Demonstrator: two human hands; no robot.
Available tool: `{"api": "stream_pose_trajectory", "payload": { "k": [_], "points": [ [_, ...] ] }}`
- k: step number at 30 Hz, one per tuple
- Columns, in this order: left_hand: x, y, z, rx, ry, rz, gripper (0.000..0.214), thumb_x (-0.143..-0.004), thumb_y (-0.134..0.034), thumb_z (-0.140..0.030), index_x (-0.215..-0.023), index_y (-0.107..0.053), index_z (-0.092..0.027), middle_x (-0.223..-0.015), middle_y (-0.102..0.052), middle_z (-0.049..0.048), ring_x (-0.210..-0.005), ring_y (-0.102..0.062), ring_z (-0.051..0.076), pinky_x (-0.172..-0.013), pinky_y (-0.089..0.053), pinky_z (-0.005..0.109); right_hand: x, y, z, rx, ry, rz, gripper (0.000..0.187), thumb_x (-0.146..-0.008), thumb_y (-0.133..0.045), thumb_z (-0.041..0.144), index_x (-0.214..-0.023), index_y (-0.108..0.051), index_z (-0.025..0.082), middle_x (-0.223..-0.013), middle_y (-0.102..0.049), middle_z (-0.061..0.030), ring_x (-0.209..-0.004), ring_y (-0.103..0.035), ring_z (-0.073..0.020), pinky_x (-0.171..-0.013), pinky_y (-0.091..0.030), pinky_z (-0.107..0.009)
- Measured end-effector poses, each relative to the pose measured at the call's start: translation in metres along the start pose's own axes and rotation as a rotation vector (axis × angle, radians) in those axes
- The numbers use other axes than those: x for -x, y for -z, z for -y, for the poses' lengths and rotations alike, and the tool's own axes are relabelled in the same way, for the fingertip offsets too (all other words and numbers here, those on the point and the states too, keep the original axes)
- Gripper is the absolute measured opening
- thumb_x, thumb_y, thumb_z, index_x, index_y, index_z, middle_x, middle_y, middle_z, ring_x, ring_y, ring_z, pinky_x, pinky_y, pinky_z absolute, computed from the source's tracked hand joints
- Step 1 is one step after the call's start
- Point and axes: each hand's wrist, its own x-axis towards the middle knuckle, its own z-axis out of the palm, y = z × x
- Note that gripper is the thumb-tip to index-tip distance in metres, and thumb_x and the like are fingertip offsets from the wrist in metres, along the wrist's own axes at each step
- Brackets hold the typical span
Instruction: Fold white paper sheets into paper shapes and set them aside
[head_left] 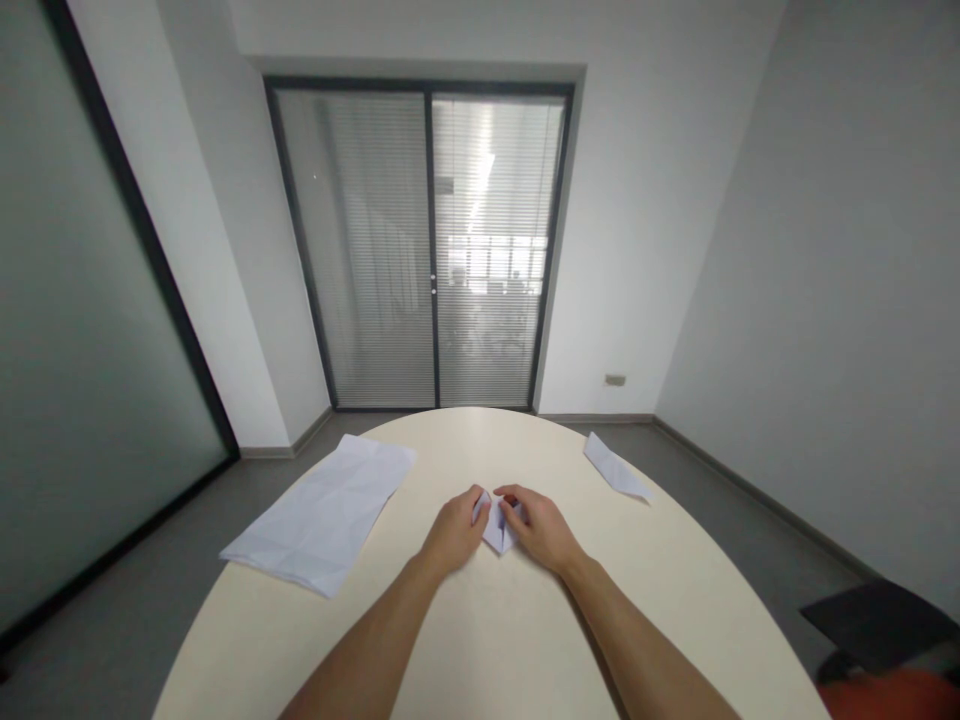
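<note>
A small piece of folded white paper (498, 532) lies between my hands near the middle of the table, its pointed end toward me. My left hand (456, 530) pinches its left side between thumb and fingers. On the right side, my right hand (541, 525) has its thumb and curled fingers closed on the paper's edge. Both hands partly cover the folded paper, so its full shape is hidden.
Creased white sheets (322, 510) lie on the left of the round cream table (480, 650). A folded paper strip (616, 468) rests near the right edge. Beyond the table stands a glass door with blinds (375, 260). A dark chair (885, 620) is at lower right.
</note>
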Motion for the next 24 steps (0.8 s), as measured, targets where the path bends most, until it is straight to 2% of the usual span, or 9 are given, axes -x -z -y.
{"api": "stream_pose_trajectory", "payload": {
  "k": [20,24],
  "points": [
    [0.0012,0.0012,0.0001,-0.011,-0.011,0.008,0.02,-0.098,-0.039,-0.032,-0.086,-0.053,-0.022,-0.072,-0.058,-0.0019,-0.066,-0.055,0.015,-0.061,-0.034,0.025,0.0004,-0.0009,0.0029,-0.004,0.017,0.049,0.027,-0.095,-0.044,0.031,-0.113,-0.064,0.026,-0.096,-0.072,-0.0025,-0.088,-0.064,-0.0178,-0.081,-0.046,-0.029],
    [0.001,0.0003,0.0009,-0.017,-0.016,0.009,0.019,-0.097,-0.04,-0.031,-0.085,-0.051,-0.022,-0.073,-0.058,-0.0024,-0.067,-0.054,0.014,-0.062,-0.034,0.024,0.0019,-0.0036,-0.0016,-0.016,-0.011,0.021,0.034,-0.096,-0.044,0.033,-0.127,-0.054,0.024,-0.091,-0.071,-0.0025,-0.08,-0.064,-0.0169,-0.074,-0.046,-0.028]
  ]
}}
